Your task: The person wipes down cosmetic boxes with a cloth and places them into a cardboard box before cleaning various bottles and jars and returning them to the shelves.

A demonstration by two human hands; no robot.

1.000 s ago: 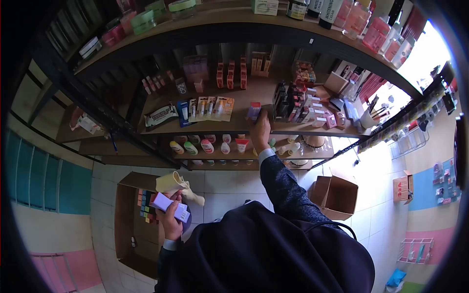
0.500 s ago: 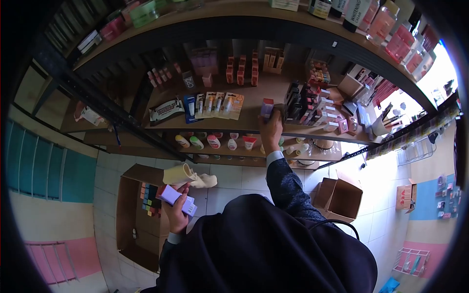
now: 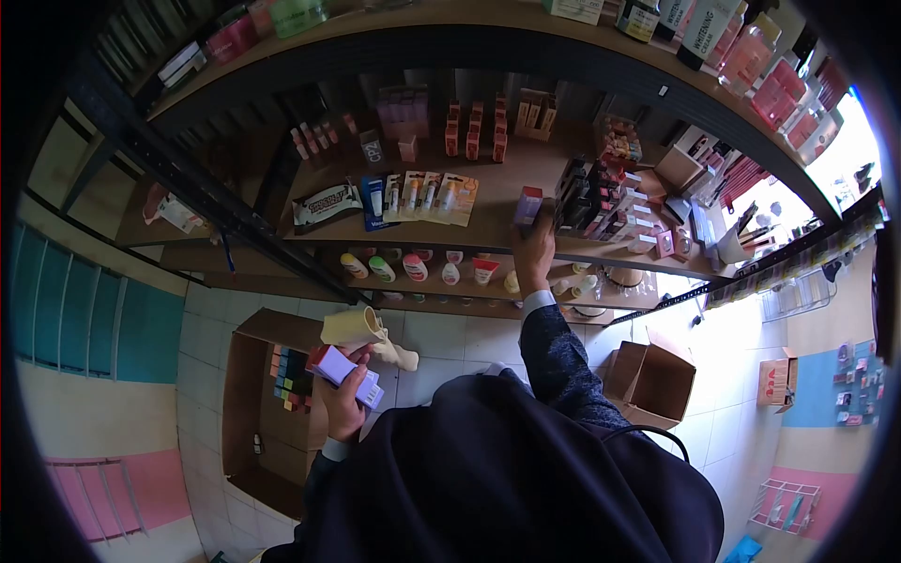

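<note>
My right hand is at the front edge of the middle shelf, its fingers closed on a small purple box that stands on the board. Just right of it are dark and pink cosmetic boxes. Carded lip balms lie to its left. Low on the left, my left hand holds purple boxes in front of my body. Behind them is a cream-coloured object, beside the open carton.
Bottles line the lower shelf. The upper shelf carries jars and bottles overhead. Small orange boxes stand at the back of the middle shelf. Another open carton is on the floor at right, and a dark metal post slants at left.
The view has shifted slightly. My right hand stays at the purple box near the shelf edge. My left hand still holds its boxes, tilted slightly differently.
</note>
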